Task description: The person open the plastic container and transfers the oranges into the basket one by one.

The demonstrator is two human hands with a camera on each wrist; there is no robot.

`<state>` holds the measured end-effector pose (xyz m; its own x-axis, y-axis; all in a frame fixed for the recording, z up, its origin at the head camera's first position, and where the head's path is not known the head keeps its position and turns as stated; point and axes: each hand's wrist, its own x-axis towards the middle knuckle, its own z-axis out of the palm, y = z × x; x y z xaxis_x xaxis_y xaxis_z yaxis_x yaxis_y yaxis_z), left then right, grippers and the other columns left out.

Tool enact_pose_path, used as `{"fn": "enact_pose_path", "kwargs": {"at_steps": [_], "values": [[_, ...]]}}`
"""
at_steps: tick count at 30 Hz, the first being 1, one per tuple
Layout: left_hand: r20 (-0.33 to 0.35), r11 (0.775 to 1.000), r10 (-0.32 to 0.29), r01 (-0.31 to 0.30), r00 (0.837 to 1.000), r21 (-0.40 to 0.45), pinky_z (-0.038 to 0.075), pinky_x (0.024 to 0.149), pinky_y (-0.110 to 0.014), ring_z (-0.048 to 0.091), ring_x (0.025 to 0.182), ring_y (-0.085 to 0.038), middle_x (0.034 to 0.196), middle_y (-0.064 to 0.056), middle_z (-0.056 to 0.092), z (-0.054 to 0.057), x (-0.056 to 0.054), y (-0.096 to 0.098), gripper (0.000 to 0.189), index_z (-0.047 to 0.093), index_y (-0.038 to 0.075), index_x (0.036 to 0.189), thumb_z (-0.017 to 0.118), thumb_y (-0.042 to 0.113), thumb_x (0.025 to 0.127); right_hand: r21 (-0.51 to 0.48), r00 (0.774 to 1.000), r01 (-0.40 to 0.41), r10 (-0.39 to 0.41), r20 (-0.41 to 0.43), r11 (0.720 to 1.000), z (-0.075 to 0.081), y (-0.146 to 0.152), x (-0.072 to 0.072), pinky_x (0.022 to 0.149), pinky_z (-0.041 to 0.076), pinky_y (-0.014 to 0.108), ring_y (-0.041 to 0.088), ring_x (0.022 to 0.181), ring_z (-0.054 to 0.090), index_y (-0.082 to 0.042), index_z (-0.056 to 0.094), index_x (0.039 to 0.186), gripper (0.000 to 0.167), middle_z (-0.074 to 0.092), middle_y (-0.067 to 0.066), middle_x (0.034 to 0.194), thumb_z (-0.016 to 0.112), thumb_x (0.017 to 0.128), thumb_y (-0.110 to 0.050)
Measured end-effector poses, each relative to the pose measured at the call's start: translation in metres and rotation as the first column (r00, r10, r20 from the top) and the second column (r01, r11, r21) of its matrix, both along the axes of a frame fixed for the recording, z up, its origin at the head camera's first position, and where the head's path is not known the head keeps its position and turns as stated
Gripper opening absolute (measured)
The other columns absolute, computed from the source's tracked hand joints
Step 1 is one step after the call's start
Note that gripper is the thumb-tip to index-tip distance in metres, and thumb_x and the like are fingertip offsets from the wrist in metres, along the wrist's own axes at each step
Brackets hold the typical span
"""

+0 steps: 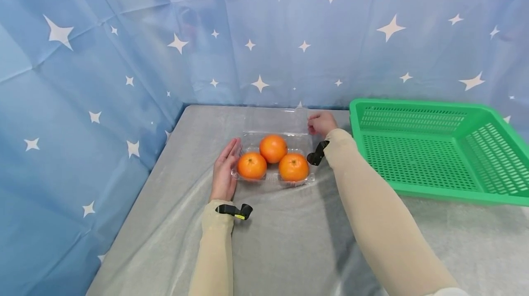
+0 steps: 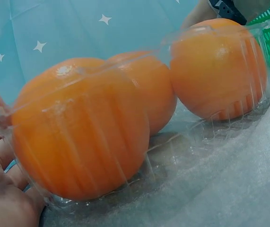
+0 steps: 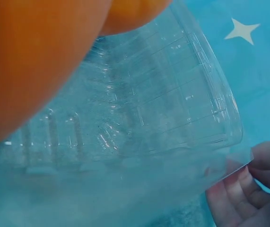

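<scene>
Three oranges sit in a clear plastic clamshell box (image 1: 272,179): one orange (image 1: 273,148) at the back, another (image 1: 251,166) at front left and the third (image 1: 294,167) at front right. The see-through lid (image 1: 268,121) is raised behind the base. Along the box's left side lies my left hand (image 1: 224,170), its fingers extended against the wall; the left wrist view shows that hand (image 2: 4,175) beside the nearest orange (image 2: 80,137). My right hand (image 1: 323,124) pinches the lid's right edge, and the fingers (image 3: 239,194) show at the thin plastic in the right wrist view.
A green plastic basket (image 1: 434,190) with slotted walls stands to the right, close to my right forearm. Grey cloth (image 1: 281,241) with wrinkles covers the table. Behind and to the left hangs a blue curtain (image 1: 330,66) with white stars.
</scene>
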<state>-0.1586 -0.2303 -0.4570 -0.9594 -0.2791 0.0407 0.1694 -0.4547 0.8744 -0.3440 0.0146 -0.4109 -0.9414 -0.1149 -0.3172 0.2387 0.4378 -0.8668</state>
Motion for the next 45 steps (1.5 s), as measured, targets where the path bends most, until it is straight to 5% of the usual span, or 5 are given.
{"fn": "enact_pose_path", "kwargs": {"at_steps": [13, 29, 38, 45], "values": [[-0.018, 1.0, -0.015, 0.016, 1.0, 0.026, 0.023, 0.104, -0.029, 0.037, 0.124, -0.013, 0.135, -0.002, 0.042, 0.001, 0.001, 0.0, 0.054, 0.036, 0.006, 0.136, 0.037, -0.008, 0.084, -0.004, 0.999, -0.022, 0.022, 0.025, 1.0, -0.006, 0.001, -0.003, 0.066, 0.052, 0.028, 0.017, 0.069, 0.055, 0.005, 0.05, 0.117, 0.032, 0.054, 0.016, 0.095, 0.047, 0.089, -0.008], [0.014, 1.0, 0.0, 0.0, 1.0, -0.001, 0.022, 0.105, -0.032, 0.038, 0.123, -0.012, 0.134, 0.001, 0.044, 0.001, 0.002, 0.001, 0.052, 0.039, 0.009, 0.135, 0.039, -0.005, 0.085, -0.034, 0.992, -0.097, 0.1, 0.08, 0.995, 0.022, 0.002, 0.014, 0.093, 0.04, 0.04, 0.029, 0.117, 0.041, 0.0, 0.029, 0.136, 0.049, 0.038, 0.018, 0.132, 0.042, 0.092, -0.018], [0.009, 1.0, -0.003, 0.003, 1.0, -0.009, 0.023, 0.104, -0.03, 0.039, 0.123, -0.011, 0.134, 0.001, 0.044, 0.002, 0.003, 0.001, 0.052, 0.039, 0.009, 0.135, 0.04, -0.004, 0.085, 0.056, 0.986, -0.16, 0.162, -0.037, 0.986, 0.041, 0.003, 0.017, 0.097, 0.032, 0.046, 0.03, 0.124, 0.032, -0.006, 0.034, 0.136, 0.049, 0.033, 0.013, 0.138, 0.044, 0.092, -0.025], [-0.038, 0.999, -0.025, 0.026, 0.999, 0.027, 0.022, 0.105, -0.031, 0.035, 0.126, -0.016, 0.137, -0.006, 0.039, 0.002, 0.004, 0.001, 0.052, 0.037, 0.006, 0.135, 0.037, -0.008, 0.085, -0.009, 0.977, -0.162, 0.159, -0.14, 0.987, 0.055, -0.004, 0.03, 0.097, 0.031, 0.045, 0.028, 0.12, 0.036, -0.008, 0.039, 0.132, 0.045, 0.038, 0.011, 0.134, 0.047, 0.091, -0.025]]}}
